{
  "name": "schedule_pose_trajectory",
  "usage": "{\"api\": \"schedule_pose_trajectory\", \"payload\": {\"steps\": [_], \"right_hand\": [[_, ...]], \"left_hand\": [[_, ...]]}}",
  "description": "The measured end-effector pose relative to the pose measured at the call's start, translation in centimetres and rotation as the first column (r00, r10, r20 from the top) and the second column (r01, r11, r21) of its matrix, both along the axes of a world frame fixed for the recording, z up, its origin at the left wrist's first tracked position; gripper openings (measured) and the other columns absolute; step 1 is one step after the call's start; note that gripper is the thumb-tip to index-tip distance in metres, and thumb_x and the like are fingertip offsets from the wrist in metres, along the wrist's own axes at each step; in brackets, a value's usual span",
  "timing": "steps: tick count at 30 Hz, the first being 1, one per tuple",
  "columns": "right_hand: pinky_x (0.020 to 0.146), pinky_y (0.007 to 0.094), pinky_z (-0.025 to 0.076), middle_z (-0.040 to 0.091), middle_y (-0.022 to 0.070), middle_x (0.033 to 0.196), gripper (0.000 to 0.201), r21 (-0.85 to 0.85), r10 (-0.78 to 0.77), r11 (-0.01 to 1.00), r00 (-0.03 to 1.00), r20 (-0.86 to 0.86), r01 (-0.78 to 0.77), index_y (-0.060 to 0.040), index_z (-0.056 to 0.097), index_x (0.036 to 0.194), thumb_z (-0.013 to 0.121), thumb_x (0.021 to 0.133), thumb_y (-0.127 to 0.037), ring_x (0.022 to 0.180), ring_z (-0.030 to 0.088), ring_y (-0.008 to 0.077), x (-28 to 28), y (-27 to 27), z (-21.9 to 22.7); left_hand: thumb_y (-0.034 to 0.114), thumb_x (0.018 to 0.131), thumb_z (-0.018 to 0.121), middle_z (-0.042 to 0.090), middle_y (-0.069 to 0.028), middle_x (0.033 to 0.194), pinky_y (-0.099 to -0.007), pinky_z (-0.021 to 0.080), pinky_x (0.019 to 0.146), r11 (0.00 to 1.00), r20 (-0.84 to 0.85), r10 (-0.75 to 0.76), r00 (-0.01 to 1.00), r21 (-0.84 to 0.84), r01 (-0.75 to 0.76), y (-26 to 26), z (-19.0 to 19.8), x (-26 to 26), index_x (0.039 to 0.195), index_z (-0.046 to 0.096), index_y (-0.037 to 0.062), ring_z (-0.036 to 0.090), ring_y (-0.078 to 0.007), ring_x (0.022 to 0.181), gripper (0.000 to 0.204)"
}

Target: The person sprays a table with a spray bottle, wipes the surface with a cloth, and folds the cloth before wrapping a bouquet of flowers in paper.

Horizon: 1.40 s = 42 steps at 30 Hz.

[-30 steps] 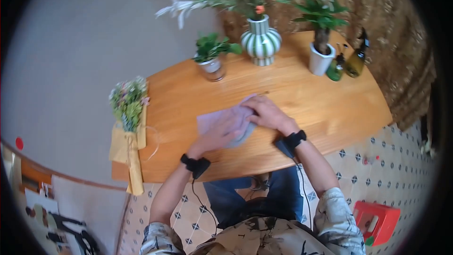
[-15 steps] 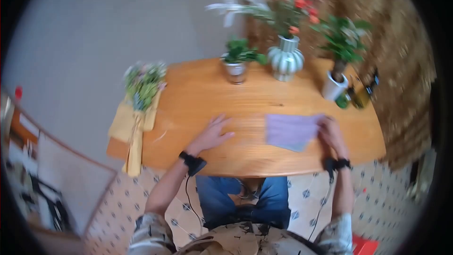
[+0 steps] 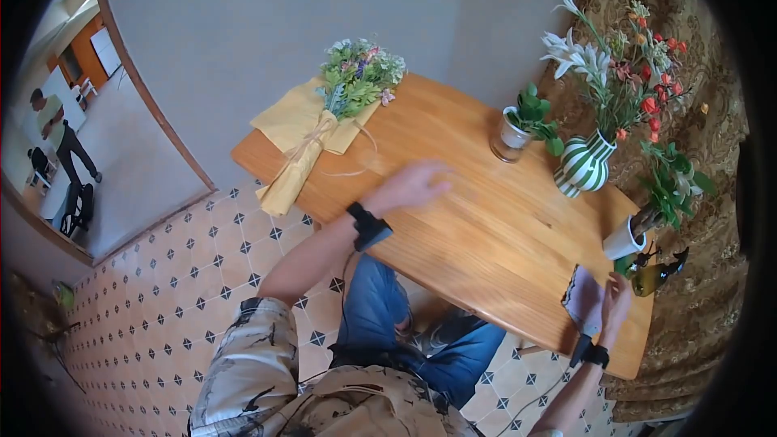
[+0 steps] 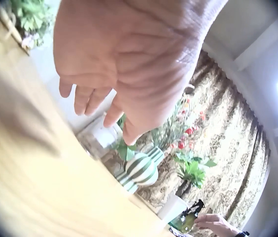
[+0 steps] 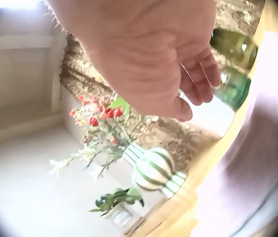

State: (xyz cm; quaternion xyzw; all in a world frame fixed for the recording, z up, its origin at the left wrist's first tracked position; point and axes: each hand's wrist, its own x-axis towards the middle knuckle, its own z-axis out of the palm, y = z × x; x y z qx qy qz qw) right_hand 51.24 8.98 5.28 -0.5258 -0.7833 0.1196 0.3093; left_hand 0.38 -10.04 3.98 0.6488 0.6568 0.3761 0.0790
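The purple cloth [image 3: 584,301] lies at the table's right end, with a dark scalloped edge. Beside it is my right hand [image 3: 617,303]; in the right wrist view this hand [image 5: 149,59] has loosely bent fingers with nothing between them, and the cloth [image 5: 250,163] spreads below. My left hand [image 3: 411,186] is over the left-middle of the table, blurred, fingers extended. The left wrist view shows its palm [image 4: 124,64] with nothing held.
A paper-wrapped bouquet [image 3: 303,150] lies at the table's left end. Along the far edge stand a small potted plant [image 3: 514,136], a striped vase [image 3: 584,166] of flowers, a white pot [image 3: 623,240] and a green-brown bottle [image 3: 646,281]. A person [image 3: 61,133] stands far left.
My hands were together on the cloth, then parted. The cloth and right hand moved to the table's right end, and the right hand has let go. The head view has turned.
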Motion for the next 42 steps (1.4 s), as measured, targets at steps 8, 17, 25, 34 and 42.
{"api": "schedule_pose_trajectory", "payload": {"steps": [8, 17, 25, 34, 42], "right_hand": [[0.073, 0.0298, 0.05, 0.064, 0.0096, 0.095, 0.016, -0.075, 0.415, 0.897, 0.888, -0.2, -0.436, -0.003, 0.064, 0.102, 0.059, 0.088, -0.008, 0.082, 0.061, 0.0177, -16.7, -2.1, -2.7], [0.075, 0.0268, 0.048, 0.065, 0.0097, 0.089, 0.013, -0.163, 0.411, 0.867, 0.859, -0.305, -0.472, 0.0004, 0.066, 0.097, 0.06, 0.087, -0.006, 0.082, 0.061, 0.0152, -21.3, -2.3, -5.0], [0.078, 0.0237, 0.046, 0.065, 0.0042, 0.091, 0.013, -0.217, 0.326, 0.818, 0.74, -0.588, -0.533, 0.0012, 0.065, 0.099, 0.057, 0.09, -0.004, 0.083, 0.059, 0.0114, -19.9, -0.5, -7.8], [0.078, 0.0228, 0.045, 0.065, 0.004, 0.09, 0.014, -0.162, 0.344, 0.843, 0.745, -0.572, -0.513, 0.0016, 0.065, 0.1, 0.056, 0.092, -0.006, 0.085, 0.057, 0.01, -20.1, -1.3, -7.6], [0.079, 0.0236, 0.046, 0.065, 0.0047, 0.091, 0.015, -0.171, 0.35, 0.841, 0.757, -0.552, -0.514, 0.0021, 0.065, 0.099, 0.057, 0.091, -0.008, 0.085, 0.059, 0.0111, -20.1, -1.7, -7.1]], "left_hand": [[0.039, 0.082, 0.067, 0.062, -0.0245, 0.11, -0.0396, 0.046, 0.091, 0.7, -0.178, 0.708, 0.683, 0.049, -0.713, -12.7, 4.6, -15.2, 0.12, 0.056, -0.0044, 0.059, -0.0354, 0.106, 0.059], [0.035, 0.074, 0.075, 0.066, -0.0167, 0.092, -0.0356, 0.049, 0.077, 0.641, -0.208, 0.668, 0.714, -0.327, -0.695, -14.9, 2.4, -18.8, 0.099, 0.063, -0.0017, 0.063, -0.0272, 0.086, 0.047], [0.022, 0.074, 0.074, 0.064, -0.0064, 0.068, -0.0301, 0.048, 0.059, 0.742, -0.093, 0.631, 0.77, -0.216, -0.634, -15.3, 2.8, -20.4, 0.075, 0.064, 0.0001, 0.06, -0.0153, 0.063, 0.024], [0.019, 0.081, 0.07, 0.055, 0.0009, 0.058, -0.023, 0.041, 0.052, 0.811, 0.186, 0.482, 0.856, -0.465, -0.355, -14.7, 6.6, -18.0, 0.068, 0.061, 0.0045, 0.05, -0.0073, 0.056, 0.021], [0.016, 0.092, 0.058, 0.061, -0.0008, 0.071, -0.0195, 0.044, 0.058, 0.88, 0.376, 0.417, 0.827, -0.396, -0.263, -13.0, 7.3, -16.6, 0.081, 0.064, 0.0012, 0.054, -0.0062, 0.062, 0.02]]}}
